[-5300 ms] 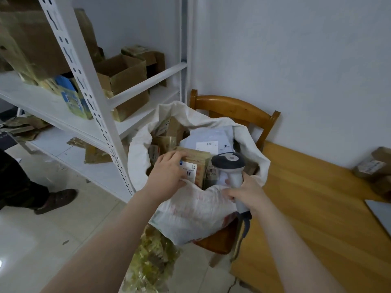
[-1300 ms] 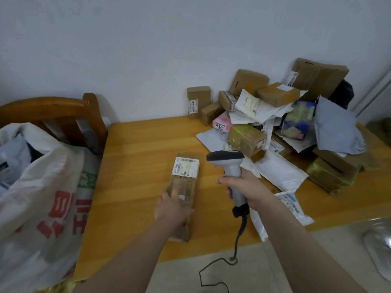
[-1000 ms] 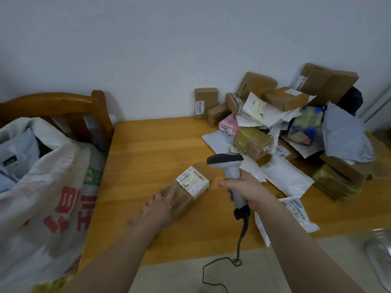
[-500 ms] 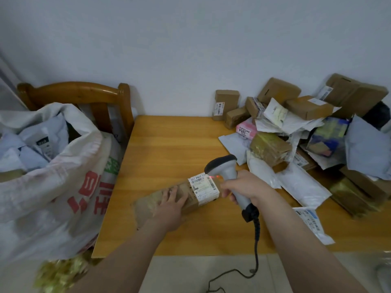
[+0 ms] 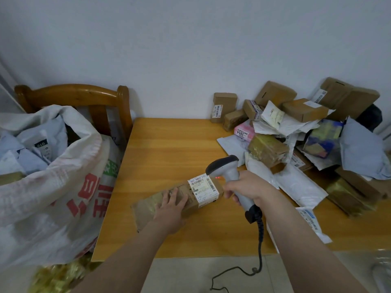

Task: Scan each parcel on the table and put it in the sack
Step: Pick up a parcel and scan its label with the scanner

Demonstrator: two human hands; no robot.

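Both forearms reach forward from the bottom edge over the table. The left hand lies flat, palm down and fingers spread, on top of a long brown parcel; it presses on it and does not grip it. This parcel lies on the table near the front edge, with its white label facing up at the right end. The right hand is closed around the handle of a scanner. The head of the scanner points down and left, just beside the label, and a small red light shows on the parcel's right end. One black cable hangs from the handle down over the table edge to the floor.

At the left stands one big white sack with red and green print. Its mouth is open, and inside it are several pale blue and white mail bags; I cannot count them exactly. Behind the sack is one wooden chair, touching the table's left side.

Farther away, at the right, lies a pile of parcels which reaches to the wall. It holds many brown boxes, one pink packet marked 2854, several white plastic bags and one grey bag. They overlap each other, so a full count is not possible. One small brown box stands upright against the wall, at the left end of the pile.
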